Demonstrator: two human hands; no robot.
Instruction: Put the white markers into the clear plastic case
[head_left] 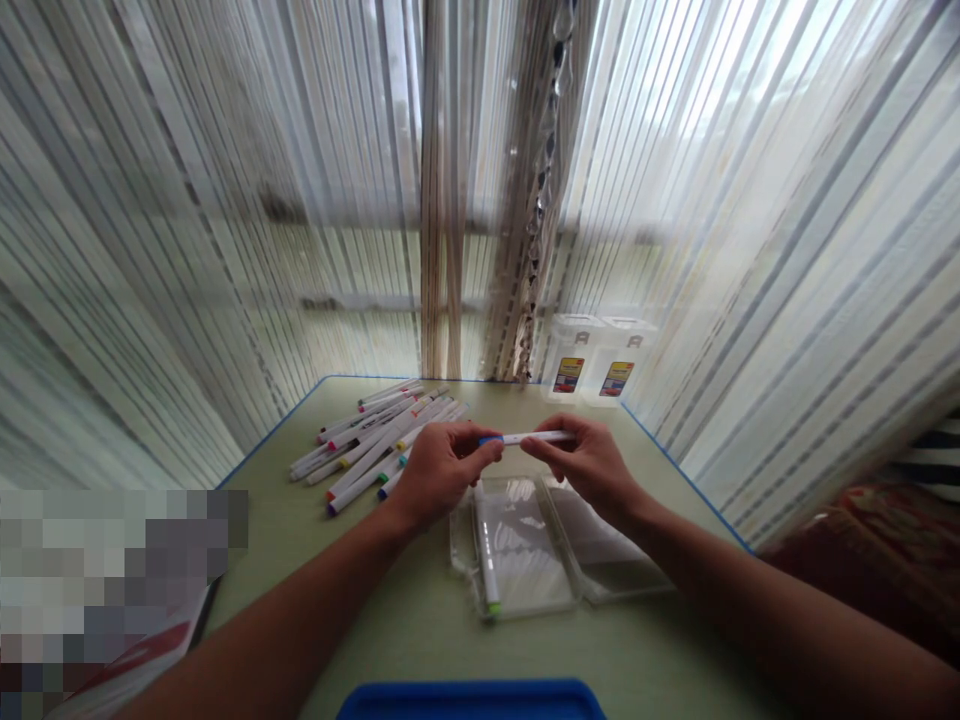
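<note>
**Marker (517,439) level between two pinches**

Our left hand (436,465) is closed on the blue end (491,440), thumb against fingertips. Our right hand (589,458) grips the white barrel, thumb on the near side and fingers behind. The marker lies almost level above the far edge of the case (529,550), with a short stretch of white showing between our hands.

To handle it well, we want both pinches light and in one line, so that neither hand bends the barrel or twists it out of the other. The barrel looks smooth and slim, so too loose a hold could let it roll; pads set squarely on opposite sides should steady it. Resting our wrists low would probably calm any shake.

Below, the clear case lies open, its right half partly hidden by our right forearm. A green-ended marker (487,560) lies lengthwise along the left side, so we do well to lift our sleeves and wrists clear of it. The loose pile (375,440) lies left of our left hand, close enough for a careless elbow or knuckle to scatter. Farther back, two boxes (568,350) stand upright on the table (405,625).
</note>
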